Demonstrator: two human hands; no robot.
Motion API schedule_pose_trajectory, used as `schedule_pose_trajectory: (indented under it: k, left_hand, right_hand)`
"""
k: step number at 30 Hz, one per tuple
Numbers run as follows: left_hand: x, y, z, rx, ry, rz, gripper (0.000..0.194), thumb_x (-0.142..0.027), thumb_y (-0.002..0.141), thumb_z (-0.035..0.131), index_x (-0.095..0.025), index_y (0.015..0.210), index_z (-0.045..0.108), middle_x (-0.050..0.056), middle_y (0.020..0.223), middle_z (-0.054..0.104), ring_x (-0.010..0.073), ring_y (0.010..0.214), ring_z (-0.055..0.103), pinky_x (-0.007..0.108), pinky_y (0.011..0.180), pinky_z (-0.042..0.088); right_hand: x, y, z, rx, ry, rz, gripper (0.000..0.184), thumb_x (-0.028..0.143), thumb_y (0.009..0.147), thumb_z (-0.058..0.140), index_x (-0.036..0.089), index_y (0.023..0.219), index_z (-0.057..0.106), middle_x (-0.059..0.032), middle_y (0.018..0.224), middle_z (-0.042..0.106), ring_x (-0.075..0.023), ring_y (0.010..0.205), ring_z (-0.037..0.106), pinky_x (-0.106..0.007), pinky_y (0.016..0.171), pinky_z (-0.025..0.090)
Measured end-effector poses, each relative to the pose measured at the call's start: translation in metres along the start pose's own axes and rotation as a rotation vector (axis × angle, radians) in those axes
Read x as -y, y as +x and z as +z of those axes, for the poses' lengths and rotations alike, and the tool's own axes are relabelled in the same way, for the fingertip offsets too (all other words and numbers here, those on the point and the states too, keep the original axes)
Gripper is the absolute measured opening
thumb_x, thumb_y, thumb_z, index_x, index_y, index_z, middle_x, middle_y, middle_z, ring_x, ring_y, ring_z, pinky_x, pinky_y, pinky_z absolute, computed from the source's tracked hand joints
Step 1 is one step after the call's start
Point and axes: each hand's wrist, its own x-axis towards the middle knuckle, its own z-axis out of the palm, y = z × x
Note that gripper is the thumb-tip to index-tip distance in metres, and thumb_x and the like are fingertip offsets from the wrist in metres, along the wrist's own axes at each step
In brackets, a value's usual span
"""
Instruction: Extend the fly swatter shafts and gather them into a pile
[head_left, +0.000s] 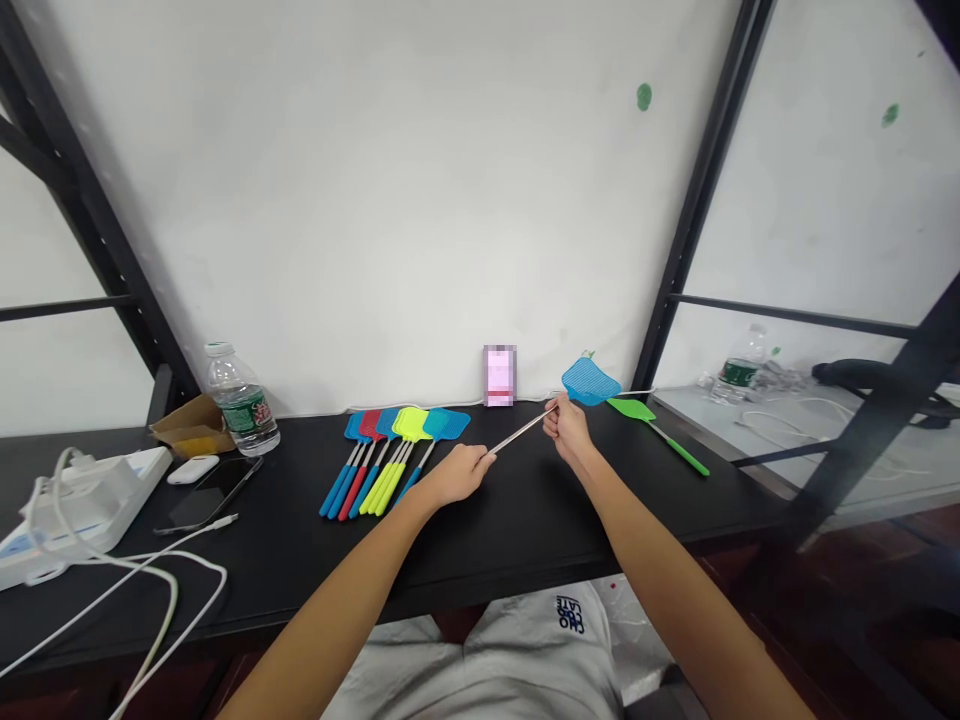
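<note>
Both hands hold a blue fly swatter (591,382) with its metal rod drawn out between them, above the black table. My left hand (459,474) is closed around the handle end, and the grip itself is hidden in it. My right hand (566,424) pinches the rod just below the blue mesh head. To the left lies a row of several fly swatters (390,455) with blue, red and yellow-green handles, heads toward the wall. A green fly swatter (679,451) lies apart on the right, near my right hand.
A water bottle (244,405), cardboard box (196,428), white case (193,470), dark phone (211,495) and power strip (131,490) with white cables (172,585) occupy the left. A blurred pink upright object (500,376) leans at the wall. Black metal posts (694,210) flank the table.
</note>
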Motion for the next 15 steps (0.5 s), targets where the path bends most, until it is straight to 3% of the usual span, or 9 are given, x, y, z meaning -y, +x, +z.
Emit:
schedule_pose_trajectory:
  k: [6,15]
  left_hand:
    - [-0.003,0.001,0.006,-0.077,0.000,-0.007,0.044,-0.043,0.097,0.027,-0.019,0.069,0.051,0.002,0.064,0.054,0.0142,0.059,0.048,0.027,0.057,0.028]
    - [-0.007,0.007,0.013,-0.139,0.054,-0.065,0.040,-0.037,0.098,0.028,-0.018,0.073,0.053,0.005,0.069,0.060,0.0155,0.063,0.054,0.028,0.059,0.030]
  right_hand:
    - [-0.012,-0.019,0.022,0.100,-0.086,-0.012,0.043,0.056,0.083,0.052,0.015,0.072,0.062,0.0049,0.049,0.037,-0.0040,0.034,0.027,-0.019,0.034,0.015]
    - [-0.021,-0.041,0.040,0.237,-0.146,0.039,0.043,0.055,0.081,0.053,0.015,0.070,0.064,0.0041,0.049,0.040,-0.0041,0.035,0.026,-0.020,0.034,0.016]
